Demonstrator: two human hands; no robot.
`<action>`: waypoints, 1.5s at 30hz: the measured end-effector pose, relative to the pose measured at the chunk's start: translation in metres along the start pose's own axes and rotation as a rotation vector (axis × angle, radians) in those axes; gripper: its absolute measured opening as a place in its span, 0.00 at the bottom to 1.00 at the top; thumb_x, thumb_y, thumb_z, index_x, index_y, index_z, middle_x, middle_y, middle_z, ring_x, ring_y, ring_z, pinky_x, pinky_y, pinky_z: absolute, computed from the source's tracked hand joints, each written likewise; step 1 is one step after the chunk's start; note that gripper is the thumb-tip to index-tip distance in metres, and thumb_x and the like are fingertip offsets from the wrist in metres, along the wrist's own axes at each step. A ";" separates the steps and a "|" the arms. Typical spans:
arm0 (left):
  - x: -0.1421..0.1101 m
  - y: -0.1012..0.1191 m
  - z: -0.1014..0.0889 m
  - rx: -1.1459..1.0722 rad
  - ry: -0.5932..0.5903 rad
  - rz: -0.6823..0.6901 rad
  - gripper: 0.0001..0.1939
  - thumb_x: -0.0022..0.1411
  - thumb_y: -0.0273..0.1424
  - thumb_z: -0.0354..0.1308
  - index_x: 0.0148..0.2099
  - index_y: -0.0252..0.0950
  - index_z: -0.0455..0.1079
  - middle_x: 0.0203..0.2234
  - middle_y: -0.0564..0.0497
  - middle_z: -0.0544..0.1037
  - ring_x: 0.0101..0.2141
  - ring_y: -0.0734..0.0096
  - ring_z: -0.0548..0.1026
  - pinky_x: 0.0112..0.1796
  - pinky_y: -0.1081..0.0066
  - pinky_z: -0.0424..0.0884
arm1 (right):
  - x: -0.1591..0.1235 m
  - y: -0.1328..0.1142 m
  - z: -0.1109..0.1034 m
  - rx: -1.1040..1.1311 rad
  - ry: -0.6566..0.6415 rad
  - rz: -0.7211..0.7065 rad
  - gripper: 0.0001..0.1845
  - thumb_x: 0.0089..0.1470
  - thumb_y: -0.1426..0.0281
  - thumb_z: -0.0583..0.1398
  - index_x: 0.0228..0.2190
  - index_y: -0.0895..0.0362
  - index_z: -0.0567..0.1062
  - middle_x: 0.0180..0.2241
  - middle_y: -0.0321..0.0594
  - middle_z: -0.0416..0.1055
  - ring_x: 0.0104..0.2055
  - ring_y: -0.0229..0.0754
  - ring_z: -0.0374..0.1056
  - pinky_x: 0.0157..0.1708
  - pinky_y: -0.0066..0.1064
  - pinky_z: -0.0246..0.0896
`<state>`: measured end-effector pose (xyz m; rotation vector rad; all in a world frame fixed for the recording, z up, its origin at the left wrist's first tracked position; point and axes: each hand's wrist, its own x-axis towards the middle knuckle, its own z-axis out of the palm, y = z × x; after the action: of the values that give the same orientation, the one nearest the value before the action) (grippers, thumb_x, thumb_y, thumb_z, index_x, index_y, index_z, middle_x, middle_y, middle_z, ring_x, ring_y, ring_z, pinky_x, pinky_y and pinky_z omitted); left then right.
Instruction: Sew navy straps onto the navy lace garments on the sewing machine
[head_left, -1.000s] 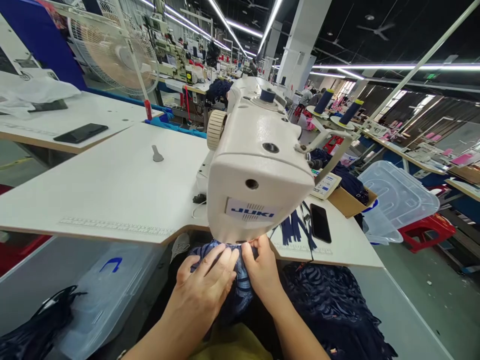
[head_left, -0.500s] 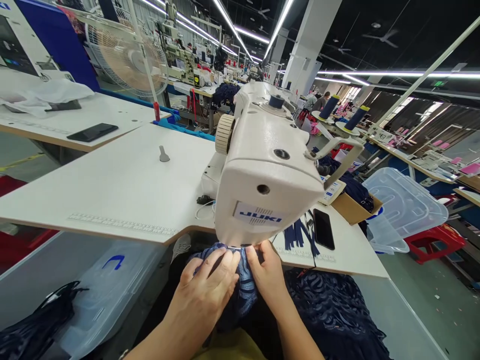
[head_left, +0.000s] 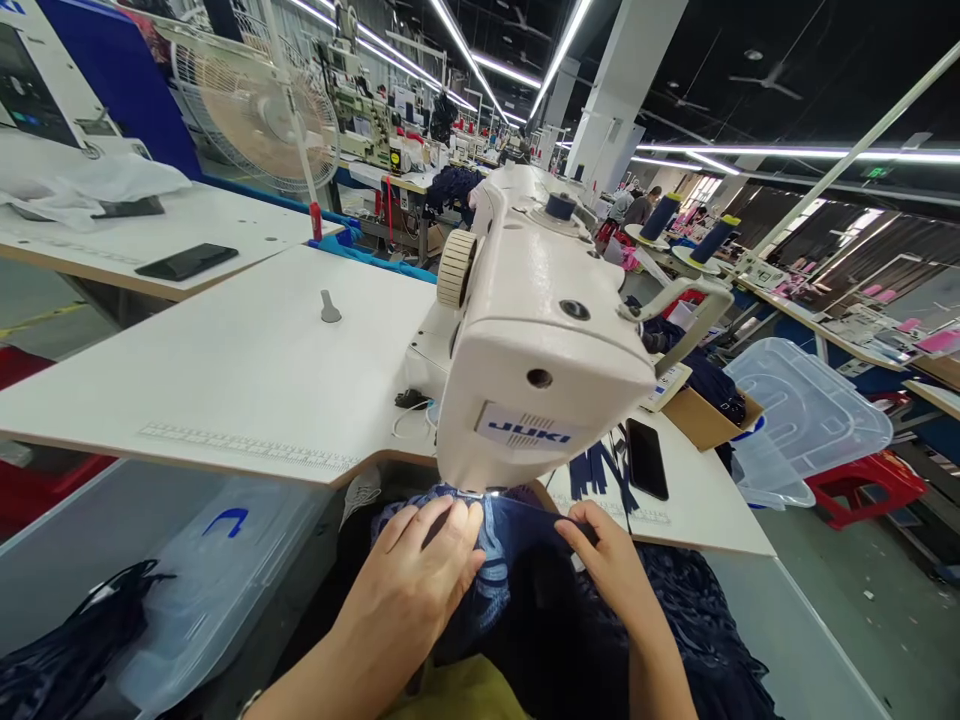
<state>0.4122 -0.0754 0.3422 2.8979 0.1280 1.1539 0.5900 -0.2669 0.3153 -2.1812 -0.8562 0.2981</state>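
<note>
A cream JUKI sewing machine (head_left: 536,330) stands on the white table, its head facing me. Dark blue patterned fabric (head_left: 499,555) lies under the head and spills down toward my lap. My left hand (head_left: 416,575) rests on the fabric just in front of the needle area, fingers spread and pressing flat. My right hand (head_left: 611,565) is off to the right, fingers pinched on the fabric's edge and pulling it taut. The needle itself is hidden under the machine head.
A black phone (head_left: 646,458) and dark blue strips (head_left: 592,468) lie on the table right of the machine. A cardboard box (head_left: 705,415) and clear plastic bins (head_left: 806,405) stand further right. A fan (head_left: 255,105) stands at back left. Another phone (head_left: 186,262) lies on the left table.
My right hand has moved away from the needle area to the right, drawing the fabric edge out. My left hand stays on the fabric. The view shifted slightly.
</note>
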 end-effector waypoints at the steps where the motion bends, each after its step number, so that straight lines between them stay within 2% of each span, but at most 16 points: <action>1: 0.000 0.000 -0.001 0.006 -0.011 0.013 0.15 0.67 0.30 0.50 0.52 0.32 0.69 0.43 0.50 0.79 0.44 0.63 0.73 0.47 0.63 0.61 | -0.002 0.002 -0.002 -0.005 -0.014 0.025 0.16 0.57 0.57 0.56 0.25 0.54 0.63 0.24 0.32 0.60 0.28 0.39 0.59 0.30 0.28 0.54; 4: -0.001 0.001 -0.001 0.020 -0.051 0.053 0.18 0.66 0.38 0.50 0.51 0.32 0.70 0.43 0.48 0.79 0.45 0.61 0.73 0.48 0.63 0.61 | -0.007 0.007 -0.004 0.100 -0.075 0.141 0.19 0.56 0.54 0.56 0.23 0.54 0.61 0.20 0.30 0.58 0.24 0.37 0.58 0.27 0.27 0.54; 7: -0.004 0.005 0.003 0.000 -0.060 0.025 0.31 0.63 0.52 0.46 0.53 0.31 0.69 0.45 0.46 0.77 0.47 0.58 0.71 0.50 0.61 0.59 | -0.011 0.011 0.001 0.318 -0.148 0.235 0.20 0.56 0.53 0.56 0.24 0.55 0.63 0.20 0.31 0.63 0.25 0.37 0.62 0.29 0.27 0.58; 10: -0.010 0.013 0.008 -0.019 -0.064 -0.015 0.43 0.57 0.61 0.43 0.56 0.28 0.65 0.48 0.42 0.75 0.51 0.53 0.68 0.53 0.59 0.57 | -0.011 0.013 0.007 0.503 -0.077 0.258 0.20 0.54 0.53 0.58 0.23 0.56 0.64 0.21 0.32 0.63 0.25 0.37 0.60 0.29 0.27 0.57; 12: -0.013 0.016 0.009 -0.026 -0.080 -0.031 0.41 0.58 0.58 0.46 0.58 0.29 0.63 0.49 0.40 0.74 0.52 0.52 0.67 0.54 0.58 0.55 | -0.010 0.010 0.009 0.683 -0.006 0.278 0.19 0.52 0.54 0.61 0.24 0.55 0.64 0.21 0.30 0.59 0.23 0.35 0.56 0.25 0.26 0.55; 14: -0.015 0.015 0.004 -0.041 -0.130 -0.050 0.33 0.60 0.50 0.50 0.59 0.31 0.63 0.51 0.41 0.73 0.53 0.52 0.66 0.53 0.57 0.55 | -0.008 0.002 0.010 0.885 0.016 0.284 0.17 0.50 0.56 0.63 0.29 0.54 0.65 0.22 0.29 0.57 0.22 0.33 0.53 0.23 0.25 0.52; 16: -0.017 0.009 -0.003 -0.033 -0.148 -0.093 0.24 0.63 0.40 0.48 0.57 0.33 0.65 0.50 0.42 0.73 0.52 0.54 0.68 0.52 0.57 0.56 | -0.005 -0.013 0.013 1.029 0.000 0.259 0.16 0.49 0.59 0.64 0.35 0.52 0.65 0.25 0.29 0.57 0.21 0.32 0.51 0.21 0.24 0.51; 18: -0.019 0.000 -0.009 0.038 -0.104 -0.140 0.19 0.63 0.30 0.45 0.53 0.31 0.67 0.48 0.39 0.74 0.50 0.55 0.71 0.50 0.56 0.58 | -0.001 -0.031 0.020 1.078 -0.040 0.220 0.16 0.49 0.60 0.64 0.37 0.52 0.66 0.27 0.30 0.58 0.21 0.30 0.50 0.20 0.23 0.50; 20: -0.019 -0.010 -0.010 0.107 -0.042 -0.122 0.19 0.63 0.23 0.43 0.52 0.31 0.68 0.48 0.39 0.74 0.50 0.56 0.71 0.50 0.57 0.59 | 0.003 -0.049 0.031 1.056 -0.084 0.180 0.16 0.49 0.59 0.63 0.36 0.52 0.66 0.27 0.31 0.58 0.21 0.31 0.51 0.20 0.23 0.51; 23: -0.020 -0.018 -0.002 0.060 -0.030 0.109 0.22 0.64 0.19 0.42 0.57 0.36 0.65 0.52 0.47 0.74 0.54 0.66 0.68 0.55 0.64 0.56 | 0.011 -0.068 0.050 0.890 -0.105 0.094 0.14 0.51 0.60 0.62 0.36 0.54 0.67 0.26 0.31 0.59 0.23 0.33 0.55 0.22 0.24 0.55; 25: -0.021 -0.021 0.005 0.009 -0.054 0.201 0.25 0.65 0.18 0.40 0.59 0.39 0.63 0.53 0.51 0.73 0.55 0.72 0.66 0.57 0.68 0.53 | 0.015 -0.073 0.056 0.726 -0.089 0.030 0.12 0.52 0.61 0.61 0.36 0.54 0.67 0.24 0.30 0.59 0.24 0.34 0.57 0.24 0.24 0.57; 28: -0.023 -0.023 0.009 -0.016 -0.057 0.126 0.25 0.67 0.20 0.39 0.61 0.43 0.61 0.54 0.53 0.73 0.55 0.72 0.67 0.59 0.66 0.49 | 0.018 -0.073 0.052 0.532 -0.092 -0.084 0.09 0.58 0.64 0.56 0.39 0.54 0.69 0.25 0.31 0.62 0.27 0.35 0.60 0.28 0.26 0.59; 31: -0.026 -0.025 0.005 -0.055 -0.085 0.021 0.25 0.68 0.22 0.38 0.59 0.50 0.63 0.54 0.54 0.72 0.54 0.72 0.69 0.58 0.63 0.49 | 0.016 -0.073 0.042 0.403 -0.111 -0.196 0.11 0.61 0.66 0.51 0.43 0.54 0.70 0.30 0.34 0.66 0.32 0.37 0.64 0.34 0.28 0.61; 34: -0.027 -0.027 0.002 -0.074 -0.113 0.028 0.26 0.68 0.21 0.38 0.60 0.50 0.62 0.56 0.53 0.71 0.55 0.71 0.68 0.58 0.63 0.51 | 0.016 -0.077 0.038 0.306 -0.076 -0.260 0.12 0.62 0.69 0.51 0.44 0.53 0.71 0.33 0.36 0.67 0.36 0.39 0.65 0.38 0.29 0.61; 41: -0.028 -0.022 0.007 -0.155 -0.067 0.022 0.27 0.67 0.20 0.39 0.64 0.48 0.55 0.54 0.55 0.73 0.56 0.74 0.67 0.59 0.65 0.49 | 0.029 -0.084 0.039 0.132 -0.092 -0.361 0.09 0.61 0.72 0.52 0.33 0.53 0.71 0.30 0.35 0.65 0.35 0.39 0.63 0.36 0.29 0.60; 45: -0.028 -0.018 0.008 -0.128 -0.060 -0.022 0.25 0.69 0.23 0.39 0.63 0.50 0.56 0.52 0.55 0.75 0.54 0.72 0.69 0.57 0.64 0.50 | 0.032 -0.085 0.038 0.048 -0.108 -0.371 0.11 0.61 0.72 0.50 0.31 0.53 0.71 0.30 0.35 0.65 0.34 0.39 0.64 0.36 0.30 0.59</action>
<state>0.3961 -0.0597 0.3162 2.8081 0.0817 1.0308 0.5557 -0.1831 0.3529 -1.9281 -1.2773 0.2493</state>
